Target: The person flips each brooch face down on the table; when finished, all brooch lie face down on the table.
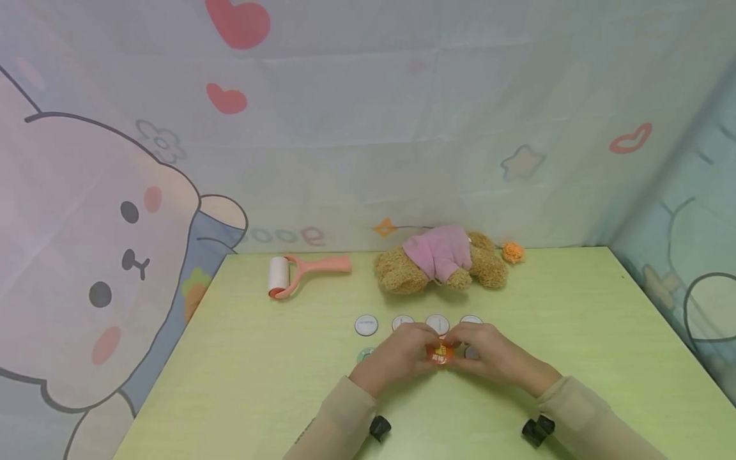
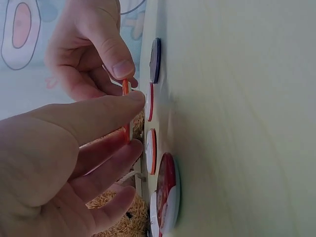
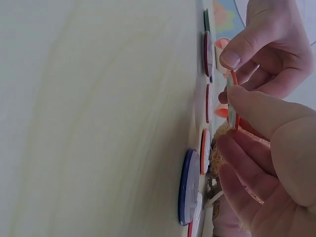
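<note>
Between both hands is a round red-orange pin badge (image 1: 440,353) with a yellow design, raised off the table. My left hand (image 1: 397,354) pinches its left edge between thumb and fingers. On the opposite edge, the thumb and fingers of my right hand (image 1: 489,352) pinch it too. The wrist views show the badge (image 2: 126,88) edge-on. Just beyond the hands lies a row of white-backed badges, among them one at the left (image 1: 366,325) and one behind the held badge (image 1: 437,324). A green badge (image 1: 365,354) is partly hidden by the left hand, a grey one (image 1: 471,352) by the right.
At the back of the table (image 1: 241,383) lies a teddy bear (image 1: 439,255) in a pink top. A lint roller (image 1: 305,271) with a pink handle is at the back left, and a small orange flower-like piece (image 1: 513,252) at the bear's right. A printed curtain (image 1: 356,128) hangs behind.
</note>
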`<state>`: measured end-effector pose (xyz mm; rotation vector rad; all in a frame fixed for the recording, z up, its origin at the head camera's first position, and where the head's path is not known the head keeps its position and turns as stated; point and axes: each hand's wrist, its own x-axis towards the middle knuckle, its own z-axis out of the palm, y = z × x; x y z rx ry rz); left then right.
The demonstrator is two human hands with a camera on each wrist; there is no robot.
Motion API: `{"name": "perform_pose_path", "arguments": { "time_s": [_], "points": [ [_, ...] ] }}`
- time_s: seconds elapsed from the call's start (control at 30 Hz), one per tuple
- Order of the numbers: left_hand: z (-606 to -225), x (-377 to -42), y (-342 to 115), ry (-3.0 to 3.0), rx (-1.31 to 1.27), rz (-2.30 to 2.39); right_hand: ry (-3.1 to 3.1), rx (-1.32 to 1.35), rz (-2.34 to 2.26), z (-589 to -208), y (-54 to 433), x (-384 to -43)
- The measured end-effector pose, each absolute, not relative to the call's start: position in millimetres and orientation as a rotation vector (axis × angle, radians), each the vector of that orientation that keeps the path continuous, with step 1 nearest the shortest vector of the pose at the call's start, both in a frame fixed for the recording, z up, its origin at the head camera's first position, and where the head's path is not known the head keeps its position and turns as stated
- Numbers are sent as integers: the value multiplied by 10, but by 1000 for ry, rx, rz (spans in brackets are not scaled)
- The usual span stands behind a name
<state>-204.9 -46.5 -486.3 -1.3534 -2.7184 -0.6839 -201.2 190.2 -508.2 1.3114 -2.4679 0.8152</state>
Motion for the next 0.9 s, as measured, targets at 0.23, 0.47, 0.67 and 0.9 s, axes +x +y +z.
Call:
{"name": "perform_pose_path", "arguments": {
  "time_s": [0.23,0.47,0.67,0.9],
  "points": [
    [-4876,-2061,-479,-2684,-1376,-701,-2439,1349,832,-5092,1918,-2015],
    [-4852,-2058,-507,-2637,-1396,-701,-2430,1339,853,-5089,1915,-2012],
    [-4849,-2064,-529,-2605,-1410,-730,-2422,1335,900,-5076,1913,-2018],
    [-4863,-2071,-551,-2613,-1393,-786,-2380,1348,929,-5081,1910,-2021]
  ]
}}
